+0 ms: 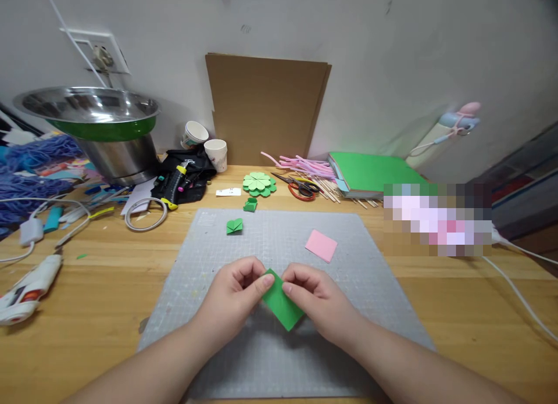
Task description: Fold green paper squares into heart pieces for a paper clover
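A small green sheet of paper [285,311] is held between my two hands, above the grey cutting mat [209,346]. My left hand [238,290] pinches its upper left corner between thumb and fingers. At the upper right edge, my right hand [320,296] grips it with the thumb on top. Beyond my hands lies a pink stack of paper [321,245] on the mat. A folded green paper piece [234,226] rests near the mat's far left, with another folded green piece [250,204] at its far edge.
Behind the mat are a green paper flower [258,183], scissors [303,189] and a green book [377,172]. Cardboard [268,110] leans on the wall. At left stand a metal bowl [87,104] and a white glue gun [32,290]. A cable [518,293] crosses the right side.
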`<state>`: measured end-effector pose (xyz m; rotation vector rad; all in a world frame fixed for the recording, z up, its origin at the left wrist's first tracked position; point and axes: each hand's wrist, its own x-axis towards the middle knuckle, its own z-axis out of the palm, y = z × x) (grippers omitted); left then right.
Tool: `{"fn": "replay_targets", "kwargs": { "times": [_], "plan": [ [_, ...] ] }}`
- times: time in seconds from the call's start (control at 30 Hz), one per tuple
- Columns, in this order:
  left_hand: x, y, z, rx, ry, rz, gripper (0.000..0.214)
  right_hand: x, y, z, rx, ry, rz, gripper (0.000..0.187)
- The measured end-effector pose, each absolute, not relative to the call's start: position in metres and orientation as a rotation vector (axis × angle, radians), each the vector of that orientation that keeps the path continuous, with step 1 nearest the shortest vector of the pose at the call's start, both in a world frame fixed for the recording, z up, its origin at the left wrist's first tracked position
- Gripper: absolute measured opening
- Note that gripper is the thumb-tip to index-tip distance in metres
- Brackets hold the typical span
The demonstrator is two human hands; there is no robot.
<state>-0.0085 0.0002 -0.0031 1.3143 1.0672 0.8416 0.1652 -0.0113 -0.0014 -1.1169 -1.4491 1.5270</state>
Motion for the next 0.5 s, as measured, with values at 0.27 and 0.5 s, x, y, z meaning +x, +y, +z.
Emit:
{"fn": "replay_targets", "kwargs": {
  "times": [0.27, 0.5],
  "plan": [
    [-0.008, -0.01, 0.001, 1.978, 1.055, 0.6, 0.019, 0.167, -0.012, -0.006, -1.208, -1.695, 1.295, 0.01],
    [-0.007, -0.013, 0.001, 2.073, 1.072, 0.651, 0.023, 0.166, -0.013, -0.004, -1.224, -1.755, 1.209, 0.012]
  ]
}}
